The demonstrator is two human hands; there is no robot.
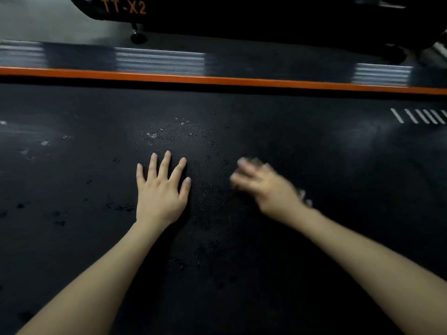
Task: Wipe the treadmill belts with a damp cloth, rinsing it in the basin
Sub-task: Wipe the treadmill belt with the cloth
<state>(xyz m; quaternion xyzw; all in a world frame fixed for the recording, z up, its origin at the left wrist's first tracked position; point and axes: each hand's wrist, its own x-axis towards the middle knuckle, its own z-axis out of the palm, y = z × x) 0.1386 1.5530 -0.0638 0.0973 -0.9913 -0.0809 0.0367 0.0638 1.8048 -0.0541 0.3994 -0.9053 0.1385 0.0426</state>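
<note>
Left hand (160, 192), splayed flat on the damp-looking belt (314, 146), may slip; the blurred right hand's (263, 187) grip at 3 o'clock is unclear.

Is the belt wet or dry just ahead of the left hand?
Wet in patches: the belt carries glinting wet specks just beyond the left hand, which lies flat on it with fingers spread.

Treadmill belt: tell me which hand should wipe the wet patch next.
Right, probably. The right hand looks curled, with a pale scrap, likely the cloth, showing beneath it. The left hand lies flat on the belt, fingers spread, holding nothing.
</note>
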